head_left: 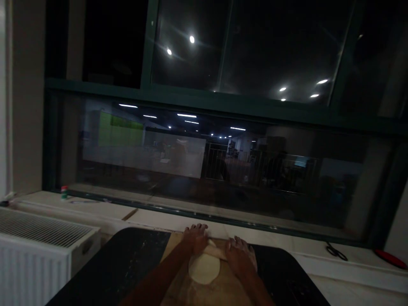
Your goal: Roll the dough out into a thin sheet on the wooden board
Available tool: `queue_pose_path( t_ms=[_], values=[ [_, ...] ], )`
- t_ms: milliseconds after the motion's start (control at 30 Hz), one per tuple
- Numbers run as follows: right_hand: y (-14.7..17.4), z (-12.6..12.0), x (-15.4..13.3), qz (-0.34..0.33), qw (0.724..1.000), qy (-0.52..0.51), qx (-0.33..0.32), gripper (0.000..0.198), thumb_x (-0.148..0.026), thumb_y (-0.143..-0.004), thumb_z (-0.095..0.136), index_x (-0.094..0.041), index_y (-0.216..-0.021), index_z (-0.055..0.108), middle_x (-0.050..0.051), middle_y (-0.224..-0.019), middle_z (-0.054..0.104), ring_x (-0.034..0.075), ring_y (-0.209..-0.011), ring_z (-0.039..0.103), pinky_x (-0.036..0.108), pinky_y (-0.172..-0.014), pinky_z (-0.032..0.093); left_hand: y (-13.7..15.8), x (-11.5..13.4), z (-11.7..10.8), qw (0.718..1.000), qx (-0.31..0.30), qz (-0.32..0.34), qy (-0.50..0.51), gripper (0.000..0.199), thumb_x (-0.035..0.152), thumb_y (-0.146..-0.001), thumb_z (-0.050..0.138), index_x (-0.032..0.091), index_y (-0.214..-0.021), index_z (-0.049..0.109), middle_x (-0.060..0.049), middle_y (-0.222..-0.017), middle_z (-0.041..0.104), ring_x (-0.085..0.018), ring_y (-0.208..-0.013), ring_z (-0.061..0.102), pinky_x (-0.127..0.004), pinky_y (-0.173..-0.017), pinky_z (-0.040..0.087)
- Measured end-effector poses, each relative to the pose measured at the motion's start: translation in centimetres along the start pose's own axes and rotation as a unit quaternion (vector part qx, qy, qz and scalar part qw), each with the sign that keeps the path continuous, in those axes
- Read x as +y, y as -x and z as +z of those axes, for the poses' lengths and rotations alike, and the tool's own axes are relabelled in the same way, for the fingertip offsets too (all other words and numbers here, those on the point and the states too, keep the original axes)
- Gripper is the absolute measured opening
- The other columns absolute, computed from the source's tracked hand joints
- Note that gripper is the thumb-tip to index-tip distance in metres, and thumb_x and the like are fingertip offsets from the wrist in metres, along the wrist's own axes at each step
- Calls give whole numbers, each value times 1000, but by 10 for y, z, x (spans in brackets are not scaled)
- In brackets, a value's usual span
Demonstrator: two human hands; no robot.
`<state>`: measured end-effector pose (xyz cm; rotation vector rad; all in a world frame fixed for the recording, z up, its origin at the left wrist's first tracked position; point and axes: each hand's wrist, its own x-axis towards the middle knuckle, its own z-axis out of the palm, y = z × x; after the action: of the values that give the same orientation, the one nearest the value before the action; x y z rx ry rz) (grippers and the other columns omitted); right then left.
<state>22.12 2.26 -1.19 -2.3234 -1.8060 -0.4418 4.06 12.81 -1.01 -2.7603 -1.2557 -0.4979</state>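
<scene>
A flat round of dough (204, 269) lies on a wooden board (178, 285) on the black table. Across its far edge rests a pale wooden rolling pin (218, 252), its middle showing between my hands. My left hand (195, 239) covers the pin's left end, fingers bent over it and pointing away from me. Over the right end lies my right hand (241, 255), palm down, with whitish powder on the fingers. Both hands hold the pin from above; their undersides are hidden.
The black table (127, 250) has powder smears on its left part. A radiator (47, 244) stands left. Along the windowsill (153, 219) are a small red-and-green container (64, 192), black scissors (336, 251) and a red object (390, 258). A dark window (223, 170) rises behind.
</scene>
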Motion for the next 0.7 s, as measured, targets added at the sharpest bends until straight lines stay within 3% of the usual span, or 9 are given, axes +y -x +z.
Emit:
queue_pose_path(
  t_ms=[233,400,500,600,700],
  values=[
    [47,-1,-10,-4,1000,5,25,44,-21,-97,35,-22,-128,66,16,-140,60,35,-128,56,59,-103,42,39,15,-9,999,44,-13,-1,51,27,-103,26,15,-149,45,-13,-155,47,-29,-143,43,-51,-116,36],
    [84,-8,-13,-34,999,11,32,45,-23,-100,33,-25,-135,61,13,-141,60,32,-127,57,54,-104,43,78,14,2,992,103,64,-44,48,22,-102,33,10,-146,47,-18,-152,48,-28,-143,42,-48,-116,40],
    [106,-14,-13,-48,998,-5,35,46,-27,-102,33,-28,-143,53,10,-143,59,30,-127,57,50,-97,49,109,12,9,986,133,81,-55,47,22,-102,34,12,-146,47,-16,-151,50,-28,-142,45,-48,-113,43],
    [117,-18,-12,-58,997,1,48,44,-27,-102,38,-30,-143,53,10,-141,60,33,-129,55,53,-95,49,135,14,-1,990,116,80,-13,47,23,-101,38,17,-147,46,-12,-152,52,-28,-142,45,-49,-115,40],
    [103,-26,-8,-65,997,11,36,45,-14,-97,37,-24,-133,62,14,-137,62,33,-131,53,54,-99,45,148,22,-25,995,76,32,52,42,27,-98,46,22,-139,53,-9,-140,62,-26,-132,54,-48,-115,38]
  ],
)
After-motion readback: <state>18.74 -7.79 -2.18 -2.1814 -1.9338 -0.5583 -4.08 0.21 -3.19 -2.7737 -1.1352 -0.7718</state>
